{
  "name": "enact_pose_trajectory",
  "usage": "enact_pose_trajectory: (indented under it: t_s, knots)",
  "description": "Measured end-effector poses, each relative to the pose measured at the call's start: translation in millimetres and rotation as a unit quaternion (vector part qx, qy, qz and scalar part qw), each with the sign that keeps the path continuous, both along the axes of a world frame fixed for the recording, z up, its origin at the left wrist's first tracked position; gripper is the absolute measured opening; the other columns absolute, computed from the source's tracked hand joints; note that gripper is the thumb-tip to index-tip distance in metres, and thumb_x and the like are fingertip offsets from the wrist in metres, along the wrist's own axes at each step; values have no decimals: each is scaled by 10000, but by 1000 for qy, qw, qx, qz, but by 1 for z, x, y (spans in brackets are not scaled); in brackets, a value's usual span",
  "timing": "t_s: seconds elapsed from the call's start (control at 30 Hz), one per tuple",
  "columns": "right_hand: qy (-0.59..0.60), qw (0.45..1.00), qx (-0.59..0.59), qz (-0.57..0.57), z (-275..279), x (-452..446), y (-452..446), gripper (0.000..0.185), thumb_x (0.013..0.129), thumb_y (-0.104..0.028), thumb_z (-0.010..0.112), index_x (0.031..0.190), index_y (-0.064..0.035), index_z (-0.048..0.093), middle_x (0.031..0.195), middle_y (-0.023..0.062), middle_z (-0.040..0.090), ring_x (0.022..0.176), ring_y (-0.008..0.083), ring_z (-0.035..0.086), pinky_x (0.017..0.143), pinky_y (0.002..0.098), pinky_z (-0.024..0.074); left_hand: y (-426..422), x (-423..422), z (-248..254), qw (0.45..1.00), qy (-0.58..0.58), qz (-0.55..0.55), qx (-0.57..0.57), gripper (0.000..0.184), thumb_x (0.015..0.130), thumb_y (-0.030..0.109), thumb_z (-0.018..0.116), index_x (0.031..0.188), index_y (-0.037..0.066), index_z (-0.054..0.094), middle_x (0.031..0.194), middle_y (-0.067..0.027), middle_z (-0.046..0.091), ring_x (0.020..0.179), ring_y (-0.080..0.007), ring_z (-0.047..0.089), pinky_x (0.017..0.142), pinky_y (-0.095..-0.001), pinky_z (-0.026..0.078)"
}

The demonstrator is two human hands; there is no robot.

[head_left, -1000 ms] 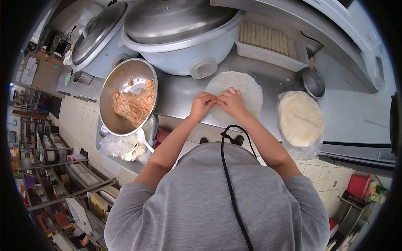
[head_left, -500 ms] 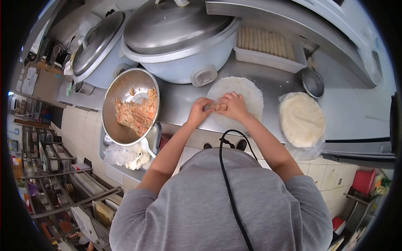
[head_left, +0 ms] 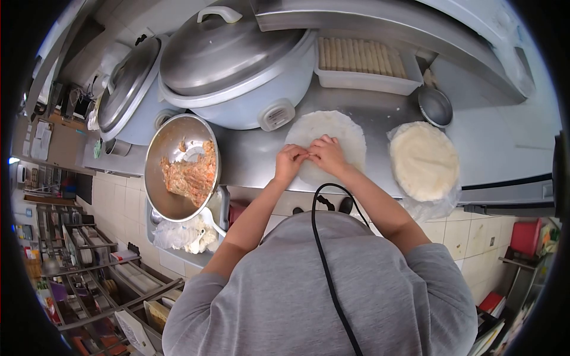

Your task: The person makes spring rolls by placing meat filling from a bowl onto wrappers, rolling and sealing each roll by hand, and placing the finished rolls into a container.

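Observation:
On the steel counter lies a pale round spring roll wrapper [head_left: 332, 123], seemingly the top one of a thin stack. My left hand [head_left: 290, 162] is at its near left part, fingertips pinched together on the wrapper. Right beside it, my right hand [head_left: 327, 154] curls its fingers on the same wrapper, and the fingertips of both hands nearly meet. The meat filling between them is hidden now. To the left, a steel bowl [head_left: 153, 169] tilts towards me with orange-pink minced filling [head_left: 193, 174] in it.
More round wrappers [head_left: 424, 160] lie on plastic at the right. Behind them rests a metal ladle [head_left: 435, 107]. A white tray [head_left: 368, 82] holds rows of finished rolls [head_left: 359, 56]. Two large lidded cookers [head_left: 237, 107] stand at the back left, and a steel shelf [head_left: 380, 25] overhangs the counter.
The strip of filling that showed between my hands is now out of sight. My hands have drawn together, fingertips pinched at the wrapper. The whole view has shifted slightly.

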State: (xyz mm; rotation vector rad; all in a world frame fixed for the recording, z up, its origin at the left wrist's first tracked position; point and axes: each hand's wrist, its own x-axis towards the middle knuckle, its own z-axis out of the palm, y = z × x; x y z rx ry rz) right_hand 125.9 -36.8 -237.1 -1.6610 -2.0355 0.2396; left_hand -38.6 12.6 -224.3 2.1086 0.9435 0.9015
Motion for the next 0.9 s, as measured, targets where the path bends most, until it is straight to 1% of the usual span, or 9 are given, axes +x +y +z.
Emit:
enact_pose_trajectory:
  t_s: [0.17,0.27,0.37,0.43,0.53,0.57,0.63,0.73,0.9]
  knots:
    - [43,998,36,-33,0,11,-9,196,716,-249,677,884,-149,688,938,-31,586,961,185,476,822,354,340,0,12,9,999,8,-17,50,110,670,74,727,757,41,670,761,-73,635,744,-259,574,668,-346,467]
    - [40,999,14,-9,-15,23,-9,187,713,-239,680,872,-141,688,937,-33,585,964,184,475,820,359,341,-5,20,7,998,47,-34,16,120,670,83,726,767,43,668,786,-72,634,751,-258,576,675,-352,469]
    - [34,999,14,2,-4,30,-12,198,711,-233,682,884,-138,684,945,-27,582,967,190,474,817,362,344,-4,25,7,998,42,-35,-19,128,669,88,726,772,41,666,798,-70,629,745,-263,577,664,-351,472]
    - [35,999,16,-15,5,31,-16,215,710,-229,682,904,-137,677,955,-24,580,961,194,482,800,366,351,-4,27,9,996,53,-42,60,143,666,91,731,785,42,666,790,-77,626,737,-258,582,651,-341,477]
    - [60,998,4,7,-11,37,-16,151,720,-191,642,853,-119,648,953,-3,566,945,203,479,789,366,346,-8,36,3,997,46,-42,41,173,662,103,736,811,47,668,795,-80,627,733,-259,585,657,-345,479]
    - [59,998,3,8,-15,40,-17,151,720,-191,642,853,-119,648,953,-3,566,945,203,479,789,366,346,-8,38,1,997,46,-42,40,173,662,103,736,811,47,668,795,-80,627,733,-259,585,657,-345,479]
    - [50,998,24,6,-9,42,-18,168,712,-203,652,859,-121,649,949,-8,568,940,203,484,792,366,353,-9,39,4,998,27,-25,-44,173,660,106,734,813,53,673,792,-79,630,738,-261,585,678,-358,475]
    - [127,991,49,-18,5,44,-23,148,714,-198,650,844,-127,657,953,-12,570,945,203,490,805,369,364,-9,40,10,998,39,-34,-24,144,667,99,725,794,54,677,801,-75,636,738,-259,583,683,-364,470]
    - [117,993,18,-13,-15,66,-26,212,691,-266,679,857,-137,657,958,4,569,959,209,493,820,378,376,-8,43,6,996,75,-40,26,118,667,91,723,771,57,680,793,-73,638,742,-256,576,677,-360,470]
